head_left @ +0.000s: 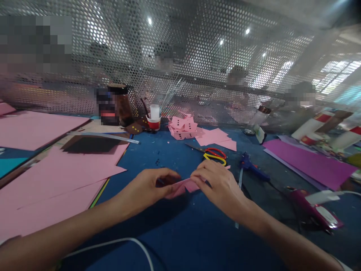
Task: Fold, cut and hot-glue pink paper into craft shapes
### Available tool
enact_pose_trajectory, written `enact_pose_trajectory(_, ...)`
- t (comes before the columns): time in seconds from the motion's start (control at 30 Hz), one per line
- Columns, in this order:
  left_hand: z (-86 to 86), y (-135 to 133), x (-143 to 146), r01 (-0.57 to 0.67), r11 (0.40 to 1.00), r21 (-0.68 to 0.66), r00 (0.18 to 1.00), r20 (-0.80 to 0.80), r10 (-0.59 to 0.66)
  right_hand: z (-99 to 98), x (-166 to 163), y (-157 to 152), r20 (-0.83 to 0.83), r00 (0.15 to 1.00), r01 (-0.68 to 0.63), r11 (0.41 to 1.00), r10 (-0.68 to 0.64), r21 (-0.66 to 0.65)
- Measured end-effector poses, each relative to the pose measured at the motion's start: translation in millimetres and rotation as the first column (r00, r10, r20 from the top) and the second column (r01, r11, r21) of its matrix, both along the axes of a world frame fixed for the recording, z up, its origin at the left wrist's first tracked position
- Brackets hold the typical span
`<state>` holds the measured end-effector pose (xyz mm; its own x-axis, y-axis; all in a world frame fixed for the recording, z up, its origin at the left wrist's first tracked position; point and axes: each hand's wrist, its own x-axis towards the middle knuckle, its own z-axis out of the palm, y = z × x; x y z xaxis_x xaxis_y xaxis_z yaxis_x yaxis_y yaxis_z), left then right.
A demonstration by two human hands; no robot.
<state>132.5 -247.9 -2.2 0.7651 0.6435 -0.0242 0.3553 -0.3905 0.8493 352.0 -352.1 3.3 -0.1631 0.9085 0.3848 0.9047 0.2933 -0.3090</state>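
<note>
A small folded piece of pink paper (180, 189) is held a little above the blue tabletop, in the middle of the view. My left hand (153, 184) pinches its left end between thumb and fingers. At the other end, the fingertips of my right hand (216, 180) are closed on the paper's upper edge. A notch or gap shows in the lower edge of the paper between the hands. Just beyond my right hand lie scissors (216, 156) with red and yellow handles. To its right rests a blue glue gun (254, 167) with a clear glue stick.
Pink sheets (50, 177) cover the left side. Behind the hands are a pink paper box with black dots (183, 130), pink scraps (217, 138) and a paper cup (153, 123). Purple paper (310, 160) and a magenta power strip (317, 210) lie right. A perforated metal screen (191, 67) closes the back.
</note>
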Motion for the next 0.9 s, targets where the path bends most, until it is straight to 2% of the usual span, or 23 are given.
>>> enact_pose_trajectory(0.03,6.1,1,-3,-0.079,0.981,0.178,0.996,0.049,0.072,0.5,3,0,-0.051,0.997,0.063,0.998,-0.063,-0.008)
enact_pose_trajectory(0.1,18.8,3,-11,-0.25,0.843,0.476,0.96,0.236,0.151,1.8,9,3,-0.164,0.972,0.163,0.985,-0.17,-0.06)
enact_pose_trajectory(0.13,24.1,3,-16,-0.324,0.774,0.544,0.934,0.314,0.17,2.4,12,5,-0.233,0.95,0.188,0.976,-0.208,-0.107)
enact_pose_trajectory(0.17,27.8,3,-22,-0.389,0.738,0.551,0.907,0.367,0.205,3.1,15,7,-0.306,0.922,0.194,0.967,-0.237,-0.165)
enact_pose_trajectory(0.2,29.3,3,-27,-0.47,0.728,0.499,0.865,0.423,0.269,3.6,16,9,-0.379,0.889,0.181,0.958,-0.256,-0.223)
enact_pose_trajectory(0.23,28.4,3,-31,-0.529,0.746,0.404,0.829,0.432,0.354,3.7,17,10,-0.445,0.855,0.157,0.95,-0.267,-0.27)
enact_pose_trajectory(0.27,25.1,2,-33,-0.533,0.801,0.272,0.818,0.407,0.406,3.4,16,12,-0.501,0.821,0.132,0.945,-0.274,-0.3)
enact_pose_trajectory(0.33,13.2,0,-34,-0.462,0.886,-0.032,0.844,0.29,0.451,0.9,11,12,-0.579,0.767,0.091,0.941,-0.275,-0.326)
enact_pose_trajectory(0.37,5.9,-2,-33,-0.403,0.895,-0.189,0.864,0.244,0.44,-1.2,7,12,-0.605,0.748,0.072,0.939,-0.273,-0.336)
enact_pose_trajectory(0.4,-1.5,-5,-30,-0.325,0.884,-0.336,0.889,0.212,0.407,-3.9,3,11,-0.626,0.73,0.051,0.936,-0.273,-0.349)
enact_pose_trajectory(0.47,-14.3,-11,-24,-0.249,0.811,-0.53,0.89,0.204,0.407,-9.7,-5,8,-0.656,0.702,0.003,0.923,-0.277,-0.385)
enact_pose_trajectory(0.5,-19.2,-14,-21,-0.225,0.781,-0.583,0.883,0.218,0.417,-12.6,-9,7,-0.663,0.693,-0.017,0.913,-0.282,-0.407)
enact_pose_trajectory(0.57,-26.2,-18,-17,-0.215,0.767,-0.604,0.869,0.24,0.432,-17.8,-13,4,-0.66,0.688,-0.044,0.891,-0.301,-0.452)
enact_pose_trajectory(0.67,-32.1,-21,-17,-0.208,0.82,-0.533,0.888,0.248,0.387,-23.7,-14,-1,-0.642,0.692,-0.074,0.853,-0.33,-0.517)
enact_pose_trajectory(0.77,-35.7,-23,-19,-0.199,0.903,-0.381,0.935,0.203,0.292,-28.5,-14,-6,-0.634,0.697,-0.092,0.836,-0.334,-0.541)
enact_pose_trajectory(0.83,-37.7,-25,-21,-0.2,0.963,-0.18,0.965,0.134,0.225,-30.8,-15,-8,-0.627,0.708,-0.09,0.839,-0.325,-0.536)
enact_pose_trajectory(0.9,-40.3,-26,-23,-0.149,0.985,0.083,0.986,0.092,0.142,-31.8,-16,-10,-0.602,0.73,-0.074,0.839,-0.323,-0.54)
